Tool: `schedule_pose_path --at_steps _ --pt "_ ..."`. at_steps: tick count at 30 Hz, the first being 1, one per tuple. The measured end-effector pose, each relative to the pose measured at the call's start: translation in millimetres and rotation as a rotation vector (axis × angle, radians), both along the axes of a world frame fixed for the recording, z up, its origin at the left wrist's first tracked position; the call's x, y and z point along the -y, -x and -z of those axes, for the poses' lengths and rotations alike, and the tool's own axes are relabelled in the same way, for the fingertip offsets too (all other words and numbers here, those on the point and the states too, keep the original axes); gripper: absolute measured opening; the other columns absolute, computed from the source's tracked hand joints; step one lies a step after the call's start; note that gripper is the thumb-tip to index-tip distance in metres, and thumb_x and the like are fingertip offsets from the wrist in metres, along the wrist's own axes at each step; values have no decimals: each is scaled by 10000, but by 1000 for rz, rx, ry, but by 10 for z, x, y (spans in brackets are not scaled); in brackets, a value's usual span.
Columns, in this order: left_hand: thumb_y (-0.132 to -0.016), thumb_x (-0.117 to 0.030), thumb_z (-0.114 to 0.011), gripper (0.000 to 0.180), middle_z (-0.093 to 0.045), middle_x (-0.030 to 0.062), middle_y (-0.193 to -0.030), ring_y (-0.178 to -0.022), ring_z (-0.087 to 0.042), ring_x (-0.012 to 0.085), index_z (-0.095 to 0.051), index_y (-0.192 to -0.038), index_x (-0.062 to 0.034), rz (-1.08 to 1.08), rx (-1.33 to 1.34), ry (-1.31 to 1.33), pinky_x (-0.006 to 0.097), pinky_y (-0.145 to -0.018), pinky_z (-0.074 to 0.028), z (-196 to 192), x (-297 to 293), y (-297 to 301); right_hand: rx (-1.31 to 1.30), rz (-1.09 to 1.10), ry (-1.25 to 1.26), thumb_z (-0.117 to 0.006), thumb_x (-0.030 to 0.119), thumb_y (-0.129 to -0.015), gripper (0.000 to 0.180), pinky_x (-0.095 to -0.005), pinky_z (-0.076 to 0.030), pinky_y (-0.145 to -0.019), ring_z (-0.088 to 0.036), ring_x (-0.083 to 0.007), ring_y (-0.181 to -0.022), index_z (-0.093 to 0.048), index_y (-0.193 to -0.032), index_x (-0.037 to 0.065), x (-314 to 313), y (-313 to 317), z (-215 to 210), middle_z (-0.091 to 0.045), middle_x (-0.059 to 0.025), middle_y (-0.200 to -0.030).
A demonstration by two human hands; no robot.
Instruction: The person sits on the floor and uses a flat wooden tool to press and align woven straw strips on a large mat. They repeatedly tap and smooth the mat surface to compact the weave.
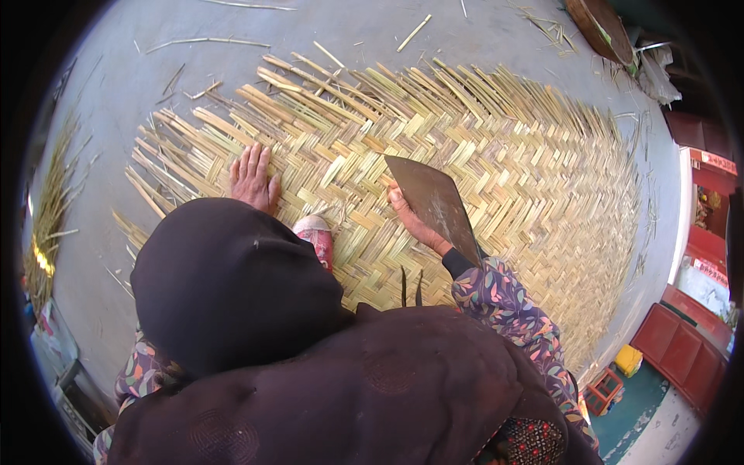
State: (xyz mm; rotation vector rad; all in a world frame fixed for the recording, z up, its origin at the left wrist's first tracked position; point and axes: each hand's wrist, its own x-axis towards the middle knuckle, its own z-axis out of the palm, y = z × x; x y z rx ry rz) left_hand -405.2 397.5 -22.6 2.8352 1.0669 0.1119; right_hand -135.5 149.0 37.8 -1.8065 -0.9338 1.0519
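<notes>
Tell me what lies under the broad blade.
The right hand holds the broad blade over the woven mat. Its strips continue beneath; the patch directly under it is hidden.

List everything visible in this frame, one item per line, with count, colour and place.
woven mat: one, pale yellow-green strips, covering the middle of the floor
broad blade: one, dark brown-grey, over the mat at the right hand
loose strips: several, straw-coloured, scattered on the grey floor beyond the mat
bundle of strips: one, yellow-green, far left
round basket: one, brown, top right
furniture: red, lower right edge
shoe: one, pink, on the mat
dark head covering: one, centre foreground
left hand: flat on the mat
right hand: at the blade, grip unclear
</notes>
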Motion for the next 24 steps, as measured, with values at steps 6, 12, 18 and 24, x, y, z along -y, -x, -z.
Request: schedule_pose_path --at_steps 6,12,18,24 --pt "-929 -308 -515 613 -318 149 -1561 -1471 -237 315 -369 -1477 -73 -12 22 25 470 -1197 -135 -27 15 -8 98 -2 -69 -523 267 -1029 256 -318 -493 -855 -597 -147 -928 -643 -1057 42 -470 33 -392 -665 -49 -1007" --pt "-912 -334 -548 623 -356 128 -1542 -1454 -274 301 -397 -1467 -95 -24 14 18 471 -1186 -161 43 -27 17 55 -56 -415 -440 279 -1059 312 -286 -477 -862 -573 -119 -950 -621 -970 41 -1302 -84 -852 -644 -74 -1120" --pt "-900 -337 -563 631 -370 128 -1533 -1449 -287 309 -409 -1462 -97 -35 25 68 481 -1189 -162 -27 -16 6 53 -39 -161 -456 268 -1038 286 -279 -496 -753 -583 -87 -762 -608 -951 42 -1409 180 104 -616 -29 -902" --pt "-890 -296 -548 664 -321 135 -1564 -1471 -242 307 -359 -1494 -93 -29 21 86 467 -1200 -133 -25 -26 21 -59 -56 -170 -468 258 -1040 257 -279 -514 -775 -611 -101 -773 -581 -1023 28 -1409 106 220 -607 -52 -1018"
